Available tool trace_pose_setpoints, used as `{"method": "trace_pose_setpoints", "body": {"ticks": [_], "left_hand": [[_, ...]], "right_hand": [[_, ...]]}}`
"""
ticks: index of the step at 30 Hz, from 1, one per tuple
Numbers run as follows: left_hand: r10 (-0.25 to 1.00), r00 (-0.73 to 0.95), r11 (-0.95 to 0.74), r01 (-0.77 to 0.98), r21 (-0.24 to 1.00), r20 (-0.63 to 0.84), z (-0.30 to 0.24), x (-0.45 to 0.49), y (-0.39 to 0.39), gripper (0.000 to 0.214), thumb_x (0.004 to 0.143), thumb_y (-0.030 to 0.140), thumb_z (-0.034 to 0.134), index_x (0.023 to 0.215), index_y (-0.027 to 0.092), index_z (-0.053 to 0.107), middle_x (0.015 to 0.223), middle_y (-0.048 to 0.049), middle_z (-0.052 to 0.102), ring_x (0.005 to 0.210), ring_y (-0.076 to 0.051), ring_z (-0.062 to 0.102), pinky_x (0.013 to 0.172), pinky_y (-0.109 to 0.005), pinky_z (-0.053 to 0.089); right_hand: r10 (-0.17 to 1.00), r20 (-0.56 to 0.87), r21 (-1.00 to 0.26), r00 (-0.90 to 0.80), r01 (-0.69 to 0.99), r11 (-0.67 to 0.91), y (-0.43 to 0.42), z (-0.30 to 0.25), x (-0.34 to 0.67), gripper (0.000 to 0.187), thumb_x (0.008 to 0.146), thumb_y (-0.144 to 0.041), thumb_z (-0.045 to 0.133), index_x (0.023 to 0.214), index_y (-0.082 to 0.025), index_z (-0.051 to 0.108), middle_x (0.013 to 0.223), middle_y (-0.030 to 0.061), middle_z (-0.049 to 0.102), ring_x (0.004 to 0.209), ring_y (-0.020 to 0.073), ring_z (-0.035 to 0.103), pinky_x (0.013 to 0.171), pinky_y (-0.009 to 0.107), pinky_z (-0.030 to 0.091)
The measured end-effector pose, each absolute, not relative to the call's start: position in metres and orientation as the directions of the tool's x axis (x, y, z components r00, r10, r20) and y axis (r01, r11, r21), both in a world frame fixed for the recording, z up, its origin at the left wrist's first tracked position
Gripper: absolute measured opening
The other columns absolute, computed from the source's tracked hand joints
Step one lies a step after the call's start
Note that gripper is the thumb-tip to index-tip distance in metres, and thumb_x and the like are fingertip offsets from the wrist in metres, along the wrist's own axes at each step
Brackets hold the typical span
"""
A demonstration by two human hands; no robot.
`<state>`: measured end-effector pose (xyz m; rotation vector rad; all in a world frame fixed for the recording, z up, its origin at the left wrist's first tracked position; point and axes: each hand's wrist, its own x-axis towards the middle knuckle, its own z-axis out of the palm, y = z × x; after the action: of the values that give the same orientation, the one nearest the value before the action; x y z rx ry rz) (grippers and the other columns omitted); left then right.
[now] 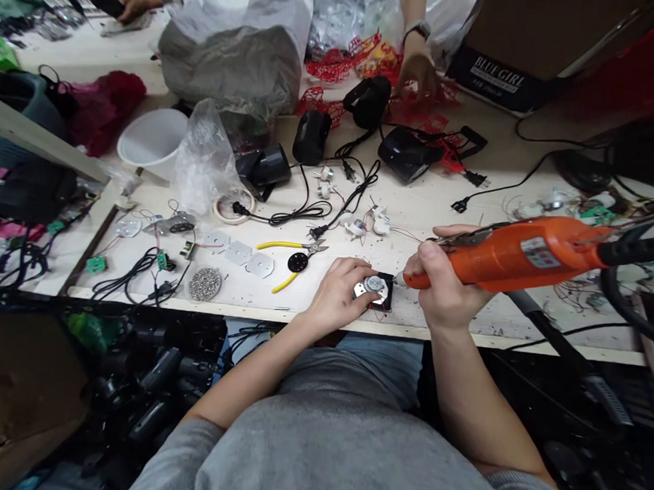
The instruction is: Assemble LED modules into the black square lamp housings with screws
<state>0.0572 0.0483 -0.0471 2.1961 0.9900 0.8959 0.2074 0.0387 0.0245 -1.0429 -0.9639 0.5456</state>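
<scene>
In my right hand (451,292) is an orange electric screwdriver (512,256), lying nearly level with its tip pointing left. My left hand (340,291) steadies a small round silver motor (377,285) on a square black part (382,304) near the table's front edge. The screwdriver's tip is beside the right side of this piece; whether it touches a screw I cannot tell. Left of my left hand lie yellow-handled cutting pliers (281,246), partly under a round black disc (297,262). Beyond them are several flat pale plates (238,252) and a round dish of small screws (205,284).
Black housings (311,136) with cords lie across the table's middle. A co-worker's hand (418,71) reaches among red netting (333,66). Further left stand a white bowl (152,141) and a tape roll (233,206). A cardboard box (547,43) is at back right.
</scene>
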Motion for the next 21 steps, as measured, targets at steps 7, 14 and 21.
{"method": "trace_pose_setpoints", "body": {"ticks": [7,14,21], "left_hand": [[0.773,0.544,-0.58,0.398,0.711,0.326,-0.047,0.058,0.05,0.027,0.092,0.032,0.068,0.114,0.018,0.063,0.113,-0.0105,0.07,0.108,-0.026,0.062,0.095,-0.043,0.051],[0.768,0.562,-0.578,0.4,0.711,0.308,-0.047,0.056,0.051,0.026,0.093,0.034,0.066,0.115,0.021,0.062,0.115,-0.0095,0.07,0.11,-0.026,0.063,0.097,-0.044,0.051],[0.779,0.529,-0.576,0.393,0.717,0.336,-0.049,0.057,0.049,0.028,0.091,0.031,0.069,0.115,0.02,0.063,0.113,-0.0091,0.071,0.109,-0.025,0.063,0.096,-0.043,0.051]], "right_hand": [[0.784,0.406,-0.904,0.469,0.077,0.421,0.046,0.021,0.204,0.024,0.078,-0.036,0.082,0.092,-0.027,0.063,0.062,-0.0073,0.057,0.042,0.0111,0.052,0.044,0.029,0.048],[0.783,0.377,-0.912,0.494,0.053,0.406,0.045,0.026,0.201,0.025,0.077,-0.04,0.083,0.091,-0.03,0.065,0.06,-0.0054,0.057,0.044,0.0159,0.054,0.043,0.033,0.048],[0.859,0.401,-0.882,0.319,-0.118,0.456,0.029,0.035,0.209,0.053,0.075,-0.078,0.065,0.101,-0.033,0.07,0.055,-0.0026,0.055,0.042,0.0176,0.05,0.041,0.034,0.041]]}}
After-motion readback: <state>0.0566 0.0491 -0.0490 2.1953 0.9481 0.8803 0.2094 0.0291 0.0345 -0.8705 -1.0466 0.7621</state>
